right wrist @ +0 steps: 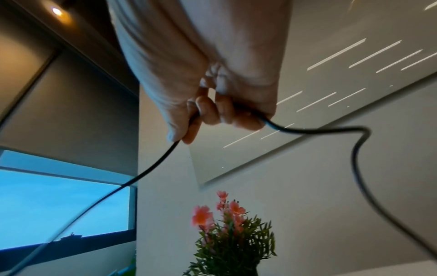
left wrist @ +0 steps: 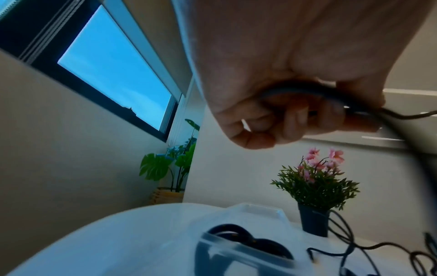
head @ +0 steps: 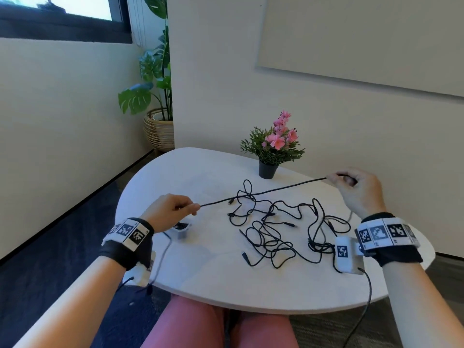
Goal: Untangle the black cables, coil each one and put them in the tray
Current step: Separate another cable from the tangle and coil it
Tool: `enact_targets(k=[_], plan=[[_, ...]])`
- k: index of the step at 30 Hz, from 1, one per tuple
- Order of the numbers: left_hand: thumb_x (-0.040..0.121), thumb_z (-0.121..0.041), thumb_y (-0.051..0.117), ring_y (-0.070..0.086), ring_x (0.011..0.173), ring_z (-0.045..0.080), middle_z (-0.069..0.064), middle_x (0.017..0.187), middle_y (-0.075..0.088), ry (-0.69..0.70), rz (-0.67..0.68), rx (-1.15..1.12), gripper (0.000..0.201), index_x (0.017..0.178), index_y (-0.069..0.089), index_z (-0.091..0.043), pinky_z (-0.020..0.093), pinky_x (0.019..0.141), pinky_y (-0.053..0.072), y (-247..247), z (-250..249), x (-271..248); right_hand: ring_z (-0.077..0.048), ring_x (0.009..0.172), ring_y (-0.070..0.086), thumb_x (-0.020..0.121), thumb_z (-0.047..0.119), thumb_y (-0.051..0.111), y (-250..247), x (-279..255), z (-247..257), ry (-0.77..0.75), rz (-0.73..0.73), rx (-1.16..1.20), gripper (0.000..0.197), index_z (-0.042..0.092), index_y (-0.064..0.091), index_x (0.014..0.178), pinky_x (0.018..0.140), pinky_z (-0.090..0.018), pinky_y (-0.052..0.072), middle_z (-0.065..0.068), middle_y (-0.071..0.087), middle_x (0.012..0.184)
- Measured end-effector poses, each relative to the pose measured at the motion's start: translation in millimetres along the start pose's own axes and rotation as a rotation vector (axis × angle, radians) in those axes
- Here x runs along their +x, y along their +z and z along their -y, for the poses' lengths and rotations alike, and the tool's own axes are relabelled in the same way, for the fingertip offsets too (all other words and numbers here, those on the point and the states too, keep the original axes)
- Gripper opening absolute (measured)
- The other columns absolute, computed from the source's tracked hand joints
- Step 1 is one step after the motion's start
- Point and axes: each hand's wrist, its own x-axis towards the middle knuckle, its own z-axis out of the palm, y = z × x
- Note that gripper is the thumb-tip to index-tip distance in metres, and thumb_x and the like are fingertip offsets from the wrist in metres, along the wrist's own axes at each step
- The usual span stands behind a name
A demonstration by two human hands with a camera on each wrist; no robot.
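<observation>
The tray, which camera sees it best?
The left wrist view: the clear tray sits close below the camera, with a coiled black cable inside. In the head view the left hand hides most of it. The right wrist view does not show it.

Matt surfaces, thin rubbery cords

The rounded white table looks smooth and matt; the thin black cables have a dull rubbery sheath; the clear plastic tray is glossy and see-through; the small black flower pot looks like matt plastic; the floor basket is woven wicker.
</observation>
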Motion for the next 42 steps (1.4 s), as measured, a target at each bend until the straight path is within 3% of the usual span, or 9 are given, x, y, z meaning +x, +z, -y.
enact_targets(k=[4,15,20,23,26,29,31,36,42], plan=[[0.096,-0.037,0.049,0.047,0.058,0.015,0.006,0.066,0.057,-0.057,-0.009,0.013,0.031,0.072,0.065,-0.025,0.027,0.059,0.039,-9,16,-2,-0.023,0.067,0.049,0.079,0.021,0.073,-13,4,-20,-0.005,-0.145,-0.097,0.02,0.002,0.073,0.088,0.061,-0.027,0.038,-0.007,0.052,0.069],[0.095,-0.031,0.051,0.057,0.072,0.012,-0.005,0.07,0.062,-0.094,0.069,-0.097,0.028,0.076,0.07,-0.024,0.021,0.071,0.042,-20,29,-12,-0.027,0.081,0.057,0.076,0.035,0.074,-9,7,-55,0.15,-0.222,-0.237,0.028,0.012,0.076,0.093,0.082,-0.045,0.05,-0.004,0.06,0.085],[0.097,-0.038,0.044,0.047,0.066,0.016,-0.002,0.069,0.054,-0.101,0.01,-0.129,0.033,0.078,0.068,-0.026,0.027,0.068,0.039,-6,12,-12,-0.033,0.121,0.048,0.086,0.026,0.065,14,2,-49,0.17,0.098,-0.456,0.028,0.019,0.067,0.113,0.099,-0.048,0.039,-0.012,0.057,0.126],[0.096,-0.039,0.048,0.045,0.054,0.007,-0.015,0.058,0.054,-0.01,0.006,-0.082,0.03,0.077,0.07,-0.03,0.015,0.054,0.036,8,-17,-9,-0.026,0.13,0.039,0.093,0.023,0.054,41,-9,-24,-0.001,0.254,-0.447,0.036,0.018,0.055,0.129,0.106,-0.047,0.032,-0.007,0.049,0.138],[0.095,-0.035,0.052,0.047,0.051,0.002,-0.024,0.057,0.057,0.096,-0.003,-0.08,0.024,0.079,0.07,-0.032,0.013,0.053,0.038,19,-45,-4,-0.014,0.125,0.044,0.098,0.025,0.046,68,-33,23,-0.06,0.458,-0.105,0.033,0.016,0.057,0.127,0.105,-0.033,0.032,0.001,0.054,0.134],[0.093,-0.037,0.054,0.055,0.07,0.011,-0.018,0.072,0.06,0.184,-0.02,-0.086,0.02,0.079,0.069,-0.039,0.022,0.069,0.043,25,-64,0,-0.003,0.116,0.051,0.1,0.025,0.04,94,-58,65,-0.003,0.753,0.158,0.032,0.015,0.059,0.123,0.099,-0.018,0.035,0.007,0.061,0.121],[0.093,-0.038,0.054,0.053,0.069,0.011,-0.016,0.068,0.058,0.192,-0.052,-0.101,0.02,0.08,0.07,-0.038,0.02,0.067,0.041,23,-71,2,-0.002,0.103,0.059,0.101,0.022,0.04,107,-69,77,0.017,0.826,0.26,0.031,0.01,0.063,0.116,0.092,-0.01,0.039,0.003,0.068,0.105],[0.091,-0.043,0.054,0.049,0.062,0.008,-0.01,0.067,0.057,0.166,0.007,-0.098,0.025,0.076,0.07,-0.031,0.021,0.061,0.04,17,-68,-3,-0.007,0.057,0.051,0.097,0.02,0.048,109,-75,81,0.032,0.63,0.33,0.026,0.02,0.066,0.077,0.066,-0.028,0.044,0.008,0.053,0.056],[0.098,-0.038,0.043,0.05,0.065,0.011,-0.003,0.07,0.057,0.119,0.007,-0.033,0.032,0.07,0.056,-0.029,0.022,0.064,0.044,18,-47,-9,0.006,0.046,0.046,0.098,0.018,0.047,85,-59,79,0.035,0.304,0.327,0.023,0.012,0.065,0.085,0.055,-0.014,0.03,0.023,0.046,0.039]])
